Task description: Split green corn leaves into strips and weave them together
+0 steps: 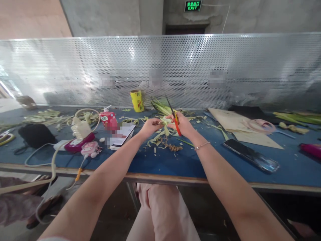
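My right hand point(182, 124) is closed around a pair of scissors point(177, 126) with red-orange and yellow handles, their dark blades pointing up and away. In my left hand point(150, 127), the fingers pinch a pale green plant stalk point(165, 121), which lies between both hands. Long green stalks point(163, 107) stretch behind my hands toward the screen. Strips of peeled leaf and a brown root clump point(175, 147) are scattered on the blue tabletop point(155, 164) just below. My fingers partly hide where the scissors and stalk meet.
A yellow can-like roll point(136, 101) stands by the perforated metal screen point(100, 63). Left are a phone point(122, 135), a pink pack point(108, 120), a black pouch point(37, 135) and cables. At right lie cardboard point(225, 120), a dark phone point(250, 155) and a hand fan point(262, 125).
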`<state>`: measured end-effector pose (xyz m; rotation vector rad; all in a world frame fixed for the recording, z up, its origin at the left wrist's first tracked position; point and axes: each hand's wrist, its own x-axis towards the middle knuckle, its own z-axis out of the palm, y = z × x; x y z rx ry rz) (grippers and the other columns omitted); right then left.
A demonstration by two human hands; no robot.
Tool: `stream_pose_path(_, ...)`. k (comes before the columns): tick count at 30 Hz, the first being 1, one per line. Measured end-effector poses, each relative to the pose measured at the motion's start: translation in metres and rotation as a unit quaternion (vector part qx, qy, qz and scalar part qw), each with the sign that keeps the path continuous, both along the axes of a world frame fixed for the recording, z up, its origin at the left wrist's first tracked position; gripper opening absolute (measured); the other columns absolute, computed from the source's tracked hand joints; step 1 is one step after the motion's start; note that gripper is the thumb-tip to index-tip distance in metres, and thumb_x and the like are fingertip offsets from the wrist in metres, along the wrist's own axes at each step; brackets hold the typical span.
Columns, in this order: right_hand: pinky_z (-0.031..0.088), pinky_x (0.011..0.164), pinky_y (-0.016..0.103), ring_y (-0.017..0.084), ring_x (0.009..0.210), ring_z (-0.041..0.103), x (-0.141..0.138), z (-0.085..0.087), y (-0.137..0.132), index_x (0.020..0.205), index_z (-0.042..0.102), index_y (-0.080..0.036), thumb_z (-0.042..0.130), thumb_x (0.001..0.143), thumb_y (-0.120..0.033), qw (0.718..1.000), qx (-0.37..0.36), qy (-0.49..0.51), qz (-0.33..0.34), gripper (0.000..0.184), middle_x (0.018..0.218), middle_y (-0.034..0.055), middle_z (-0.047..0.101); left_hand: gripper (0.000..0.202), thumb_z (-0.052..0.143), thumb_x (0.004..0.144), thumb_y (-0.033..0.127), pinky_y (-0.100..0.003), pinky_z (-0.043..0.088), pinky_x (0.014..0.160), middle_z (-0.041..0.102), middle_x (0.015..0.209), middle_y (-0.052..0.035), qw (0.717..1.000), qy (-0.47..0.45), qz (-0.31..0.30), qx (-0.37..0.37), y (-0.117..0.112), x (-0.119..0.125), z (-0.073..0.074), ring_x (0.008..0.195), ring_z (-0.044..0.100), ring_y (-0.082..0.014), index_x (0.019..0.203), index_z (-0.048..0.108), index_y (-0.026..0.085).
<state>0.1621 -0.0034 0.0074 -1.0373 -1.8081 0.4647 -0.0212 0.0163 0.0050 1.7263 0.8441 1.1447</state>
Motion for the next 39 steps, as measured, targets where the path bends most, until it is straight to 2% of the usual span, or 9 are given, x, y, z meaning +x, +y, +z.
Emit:
stream_pose_path(4,0.049,0.074,0.035,0.015,0.075,0.058,-0.001,0.001,-0.002,0.092,0.055,-0.019,0.071,0.065,-0.046,1.000,-0.004,-0.013,-0.016,0.042,0.092,0.0050,0.060,0.033,0.078,0.054,0.035,-0.021,0.034,0.049,0.056,0.057,0.0024,1.000,-0.007,0.004,-0.007,0.000,0.001,0.001,0.048,0.045,-0.0058,0.073,0.061,0.013)
stream_pose_path(8,0.049,0.076,0.035,0.017,0.081,0.059,-0.002,-0.001,0.000,0.090,0.054,-0.020,0.070,0.065,-0.047,1.000,-0.007,-0.013,-0.001,0.040,0.092,0.0052,0.060,0.032,0.077,0.057,0.035,-0.022,0.032,0.047,0.052,0.051,0.0040,1.000,-0.009,-0.023,-0.017,-0.001,0.001,0.001,0.045,0.044,-0.0057,0.073,0.060,0.014)
stream_pose_path(17,0.049,0.073,0.035,0.017,0.074,0.057,0.000,-0.001,0.000,0.091,0.054,-0.020,0.067,0.068,-0.047,1.000,-0.005,-0.028,-0.009,0.038,0.084,0.0033,0.060,0.037,0.079,0.055,0.036,-0.021,0.035,0.048,0.057,0.059,0.0013,0.997,-0.026,-0.052,-0.048,0.000,0.000,-0.002,0.048,0.047,-0.0060,0.079,0.061,0.014)
stream_pose_path(21,0.049,0.073,0.036,0.016,0.072,0.058,-0.001,-0.001,-0.001,0.094,0.055,-0.018,0.066,0.069,-0.044,1.000,-0.010,-0.018,-0.008,0.037,0.086,0.0044,0.062,0.038,0.075,0.061,0.043,-0.021,0.040,0.051,0.065,0.072,-0.0040,0.993,-0.054,-0.059,-0.090,0.000,0.001,-0.002,0.052,0.050,-0.0060,0.080,0.062,0.014)
stream_pose_path(25,0.050,0.075,0.036,0.017,0.076,0.060,0.000,-0.003,0.002,0.097,0.055,-0.019,0.065,0.070,-0.040,1.000,-0.014,-0.004,0.006,0.035,0.092,0.0059,0.064,0.033,0.068,0.070,0.045,-0.021,0.043,0.050,0.065,0.070,-0.0056,0.986,-0.094,-0.027,-0.139,-0.003,0.003,0.001,0.054,0.054,-0.0083,0.074,0.061,0.014)
stream_pose_path(30,0.050,0.077,0.036,0.018,0.079,0.061,0.001,-0.006,0.005,0.099,0.055,-0.020,0.063,0.072,-0.037,1.000,-0.006,0.004,0.010,0.033,0.095,0.0061,0.064,0.026,0.064,0.076,0.039,-0.023,0.047,0.054,0.065,0.074,-0.0064,0.975,-0.112,-0.021,-0.190,-0.008,0.004,0.006,0.055,0.056,-0.0084,0.074,0.061,0.014)
stream_pose_path(34,0.050,0.074,0.035,0.017,0.077,0.059,0.000,-0.004,0.004,0.100,0.055,-0.019,0.062,0.072,-0.039,1.000,-0.002,0.008,-0.002,0.034,0.096,0.0064,0.063,0.017,0.071,0.072,0.025,-0.022,0.049,0.062,0.068,0.083,-0.0055,0.972,-0.096,-0.048,-0.209,-0.012,0.005,0.006,0.058,0.056,-0.0052,0.080,0.062,0.014)
stream_pose_path(37,0.048,0.071,0.033,0.016,0.072,0.057,-0.002,0.000,0.002,0.096,0.054,-0.019,0.061,0.072,-0.044,1.000,-0.008,0.004,-0.029,0.035,0.090,0.0052,0.061,0.016,0.073,0.069,0.018,-0.020,0.048,0.061,0.067,0.079,-0.0047,0.971,-0.106,-0.049,-0.207,-0.010,0.006,0.004,0.056,0.054,-0.0039,0.079,0.062,0.013)
stream_pose_path(39,0.047,0.069,0.033,0.016,0.070,0.056,-0.001,0.002,-0.001,0.090,0.052,-0.019,0.061,0.072,-0.050,0.998,-0.009,-0.005,-0.066,0.037,0.084,0.0046,0.059,0.013,0.072,0.070,0.017,-0.019,0.046,0.056,0.066,0.072,-0.0037,0.970,-0.138,-0.026,-0.200,-0.006,0.006,0.002,0.052,0.051,-0.0033,0.075,0.061,0.011)
